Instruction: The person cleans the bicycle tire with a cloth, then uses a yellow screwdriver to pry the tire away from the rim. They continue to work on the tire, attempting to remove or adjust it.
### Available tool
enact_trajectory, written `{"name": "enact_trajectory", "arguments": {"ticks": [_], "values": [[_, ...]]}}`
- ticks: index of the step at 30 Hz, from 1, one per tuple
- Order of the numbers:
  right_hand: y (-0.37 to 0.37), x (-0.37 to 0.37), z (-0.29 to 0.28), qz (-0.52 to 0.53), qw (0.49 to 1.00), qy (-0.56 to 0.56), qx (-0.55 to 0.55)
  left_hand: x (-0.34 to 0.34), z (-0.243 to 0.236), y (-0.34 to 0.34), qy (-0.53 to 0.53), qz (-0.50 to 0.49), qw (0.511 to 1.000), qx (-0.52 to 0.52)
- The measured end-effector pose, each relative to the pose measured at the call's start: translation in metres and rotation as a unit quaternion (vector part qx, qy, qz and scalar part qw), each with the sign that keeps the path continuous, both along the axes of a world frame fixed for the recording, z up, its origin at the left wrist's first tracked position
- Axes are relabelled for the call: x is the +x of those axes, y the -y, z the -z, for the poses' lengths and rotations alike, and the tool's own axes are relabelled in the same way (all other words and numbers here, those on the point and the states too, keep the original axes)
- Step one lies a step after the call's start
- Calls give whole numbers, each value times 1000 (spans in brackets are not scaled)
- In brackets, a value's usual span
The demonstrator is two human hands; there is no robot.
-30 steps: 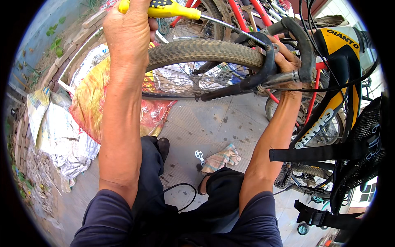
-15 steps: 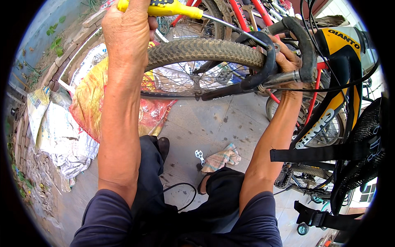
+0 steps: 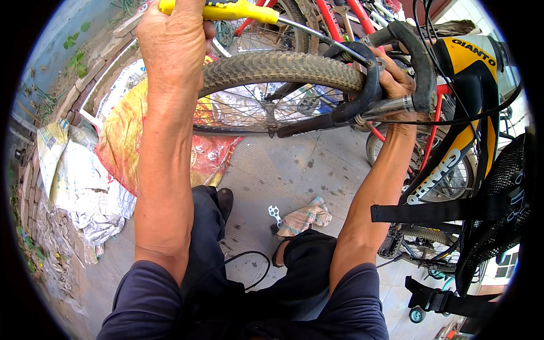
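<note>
Up at the top left, my left hand (image 3: pixel 175 39) is closed round the yellow and black handle of a screwdriver (image 3: pixel 249 10). Its metal shaft slants down to the right, and the tip meets the black brace of a bicycle fork (image 3: pixel 371 85) just above the tyre. My right hand (image 3: pixel 396 79) reaches in from behind the fork, fingers curled against it close to the screwdriver tip; part of the palm is hidden by the fork. Between the two arms is the front wheel with its knobby, dusty tyre (image 3: pixel 277 69), held in the fork legs.
The yellow and black bicycle frame (image 3: pixel 470 62) stands on the right, with a black mesh bag (image 3: pixel 498 209) and straps. Red bicycle parts (image 3: pixel 334 20) are behind. Sacks (image 3: pixel 96 192) lie at left. A flat multi-hole spanner (image 3: pixel 275 215) and a checked cloth (image 3: pixel 306 218) lie by my feet.
My left hand and the screwdriver handle have shifted very slightly up and left. The tip stays at the fork, and my right hand keeps its place.
</note>
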State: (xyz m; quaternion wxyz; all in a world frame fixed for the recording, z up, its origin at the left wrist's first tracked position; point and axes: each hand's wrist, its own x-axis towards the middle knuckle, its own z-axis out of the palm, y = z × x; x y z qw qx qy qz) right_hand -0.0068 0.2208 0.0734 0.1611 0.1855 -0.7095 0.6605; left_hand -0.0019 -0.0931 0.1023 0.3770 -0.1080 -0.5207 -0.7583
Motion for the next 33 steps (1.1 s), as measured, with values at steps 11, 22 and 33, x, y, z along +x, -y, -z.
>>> {"name": "enact_trajectory", "arguments": {"ticks": [11,22,33], "values": [[2,2,-1,3,1000,-4,-12,1,-1,-4,-17,-13,1000,1],[-1,1,0,-6,1000,-10,-8,6,-6,-7,-21,-3,1000,-4],[1,3,-2,-8,1000,2,-15,7,-7,-4,-15,6,1000,4]]}}
